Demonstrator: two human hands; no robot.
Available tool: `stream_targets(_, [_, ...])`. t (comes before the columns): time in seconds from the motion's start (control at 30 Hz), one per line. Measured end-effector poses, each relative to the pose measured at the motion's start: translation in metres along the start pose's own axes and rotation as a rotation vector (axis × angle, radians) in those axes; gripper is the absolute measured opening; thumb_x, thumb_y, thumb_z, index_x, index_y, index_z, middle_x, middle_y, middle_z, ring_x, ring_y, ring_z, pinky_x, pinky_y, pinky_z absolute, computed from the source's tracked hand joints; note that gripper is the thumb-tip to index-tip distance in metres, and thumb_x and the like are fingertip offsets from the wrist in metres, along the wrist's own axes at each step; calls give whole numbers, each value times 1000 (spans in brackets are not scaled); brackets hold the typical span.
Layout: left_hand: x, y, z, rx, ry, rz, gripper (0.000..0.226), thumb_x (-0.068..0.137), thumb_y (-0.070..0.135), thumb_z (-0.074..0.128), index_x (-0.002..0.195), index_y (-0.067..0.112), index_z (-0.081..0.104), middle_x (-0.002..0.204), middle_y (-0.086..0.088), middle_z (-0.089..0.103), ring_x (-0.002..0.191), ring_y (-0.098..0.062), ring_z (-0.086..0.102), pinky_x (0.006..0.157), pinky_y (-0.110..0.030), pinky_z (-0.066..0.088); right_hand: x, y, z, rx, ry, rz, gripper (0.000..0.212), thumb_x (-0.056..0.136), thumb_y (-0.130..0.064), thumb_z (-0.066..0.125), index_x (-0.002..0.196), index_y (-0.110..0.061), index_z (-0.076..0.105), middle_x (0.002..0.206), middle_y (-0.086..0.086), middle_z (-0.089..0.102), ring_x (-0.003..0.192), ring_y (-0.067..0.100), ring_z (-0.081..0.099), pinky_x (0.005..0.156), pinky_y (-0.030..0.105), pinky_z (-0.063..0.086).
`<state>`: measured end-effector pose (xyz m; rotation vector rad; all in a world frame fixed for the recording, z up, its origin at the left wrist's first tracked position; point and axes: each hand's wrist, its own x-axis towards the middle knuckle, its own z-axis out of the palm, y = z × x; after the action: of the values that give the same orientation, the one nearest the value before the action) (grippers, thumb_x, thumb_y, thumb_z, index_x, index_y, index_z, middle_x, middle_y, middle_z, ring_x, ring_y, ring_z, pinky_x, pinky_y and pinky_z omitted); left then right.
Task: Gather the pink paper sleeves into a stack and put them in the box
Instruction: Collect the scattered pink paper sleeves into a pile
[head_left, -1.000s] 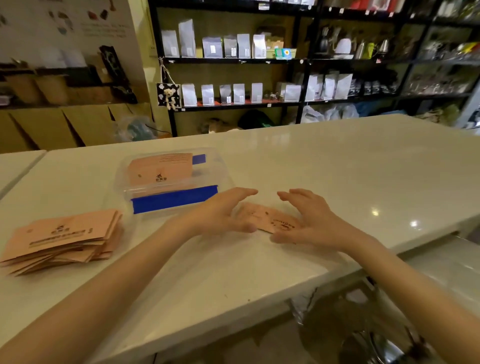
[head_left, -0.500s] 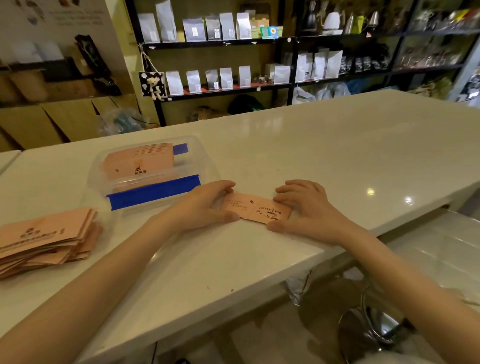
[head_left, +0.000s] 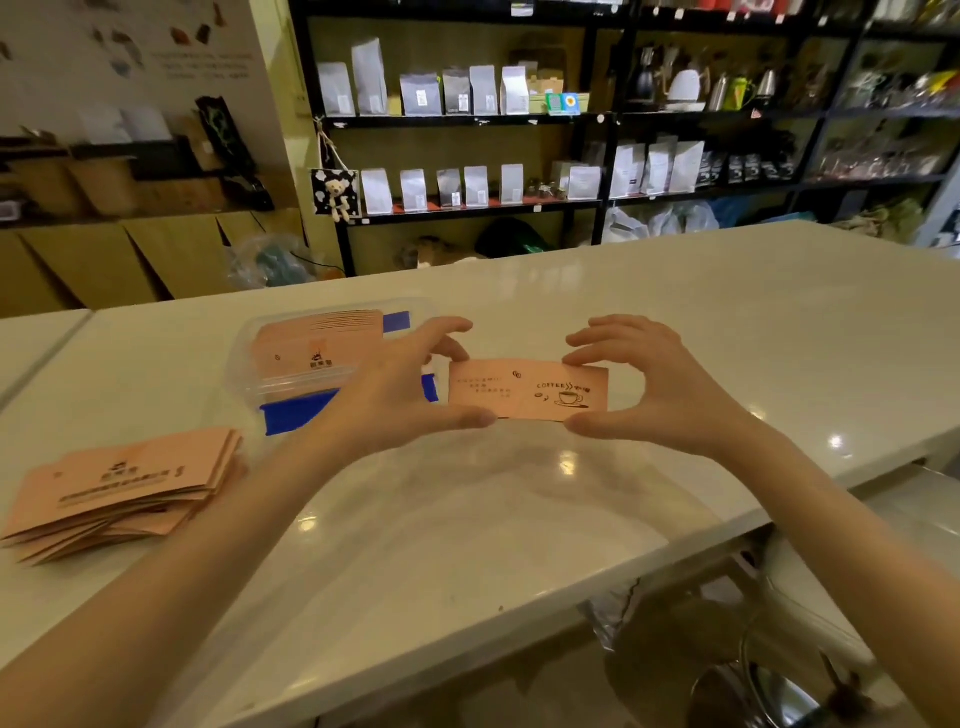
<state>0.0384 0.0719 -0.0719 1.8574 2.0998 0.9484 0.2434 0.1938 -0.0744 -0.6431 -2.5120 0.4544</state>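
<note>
Pink sleeve (head_left: 527, 389) pinched at both ends by left hand (head_left: 410, 387) and right hand (head_left: 660, 384), above counter (head_left: 675, 312); loose stack (head_left: 124, 488) near left edge

A long white glossy bench (head_left: 675, 332) fills the foreground, and a second white surface (head_left: 31, 338) adjoins it at the far left. Behind it, black metal shelving (head_left: 605, 156) carries rows of white and grey pouches (head_left: 421, 93), with kettles (head_left: 683, 85) further right. A small teddy bear (head_left: 336, 196) hangs at the shelving's left post, beside brown cardboard boxes (head_left: 130, 254).
</note>
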Motion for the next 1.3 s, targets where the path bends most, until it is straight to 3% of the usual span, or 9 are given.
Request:
stream_targets(0.13, [-12,-9,-33,14,112,6,83,53,55,67,126,35,34,106,24,49,105,-6,42,98,-34,39,20,-28,4,11,60,-86,59,58,-53,67,113,-32,57,122,-22,46,124,2,31,107,26,14])
stream_targets(0.33, [-44,-35,-75,76,245,-41,79,59,42,72,128,30,36,107,19,48,104,-1,39,75,-5,35,57,-71,37,52,34,-172,65,58,-53,63,118,-32,52,132,-14,47,122,-1,25,112,35,11])
stream_targets(0.47, [-73,-59,-99,115,313,-143,76,62,37,74,127,32,35,113,16,51,106,-1,37,91,-20,34,80,-98,68,106,-11,-268,65,61,-52,62,121,-31,50,131,-12,49,120,-4,24,113,36,11])
stream_targets(0.63, [-114,-86,-125,178,346,-272,78,59,42,74,127,30,37,115,15,52,112,-8,42,103,-32,33,103,-135,110,140,-99,-414,63,64,-54,61,121,-29,52,126,-19,47,115,-10,23,104,16,4])
stream_targets(0.7, [-129,-97,-133,214,338,-347,77,60,41,74,127,30,38,121,11,53,116,-12,43,105,-35,32,109,-150,124,129,-142,-456,65,65,-57,60,123,-28,51,132,-15,48,121,-5,25,104,19,6])
stream_targets(0.97, [-166,-127,-149,153,272,-503,74,49,55,68,117,33,49,109,20,54,107,-2,43,96,-26,31,115,-184,158,25,-369,-504,63,73,-59,55,126,-25,49,140,-7,43,134,10,22,111,34,9])
stream_targets(1.17, [-168,-132,-144,202,173,-514,55,64,40,72,115,31,53,113,21,47,105,0,37,86,-16,28,112,-181,164,-8,-448,-506,64,73,-65,48,127,-30,46,139,-9,42,133,9,21,111,34,9])
stream_targets(1.23, [-169,-140,-148,109,152,-543,55,62,49,69,113,37,52,115,23,47,108,0,36,94,-21,29,116,-181,160,25,-453,-511,61,77,-64,41,128,-30,44,141,-8,41,134,9,20,108,29,9])
stream_targets(1.3, [-165,-151,-158,59,137,-544,61,51,72,59,107,50,48,115,30,45,114,-1,37,99,-27,30,126,-185,156,82,-458,-484,56,82,-58,35,130,-29,41,144,-7,38,135,8,18,107,27,9])
